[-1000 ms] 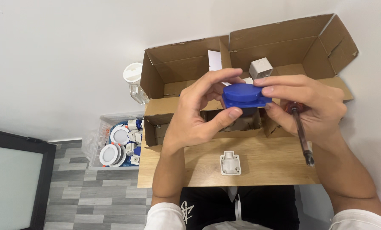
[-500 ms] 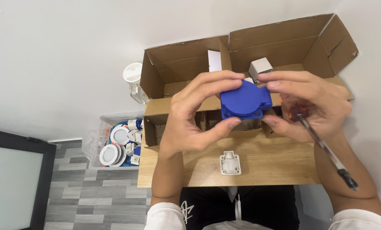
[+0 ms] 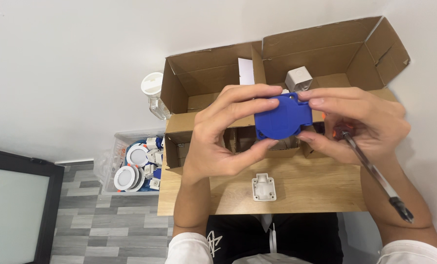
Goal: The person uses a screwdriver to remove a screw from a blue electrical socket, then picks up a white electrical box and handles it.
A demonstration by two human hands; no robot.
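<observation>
Two hands share one part in the head view. Your left hand (image 3: 218,142) and right hand (image 3: 360,127) hold the blue plastic cover (image 3: 282,118) above the table (image 3: 306,188), in front of two open cardboard boxes (image 3: 326,49) at 12 o'clock.

Left grip: closed on the cover, fingers across its top edge and thumb under its lower edge, so the flat face stays turned toward you. Right grip: fingertips pinch the cover's edge at 3 o'clock, which steadies the piece from the opposite side. The same hand also carries a screwdriver (image 3: 375,171), its shaft running down toward 5 o'clock, parked clear of the cover.

Cover appearance: solid blue, roughly square with rounded corners, smooth matt face, small tab with a hole at its top edge. Its underside is hidden.

At 6 o'clock of the cover, well apart, a white plastic base (image 3: 264,187) lies on the table. At 9 o'clock, on the floor, a clear bin (image 3: 112,151) holds round white fittings.
</observation>
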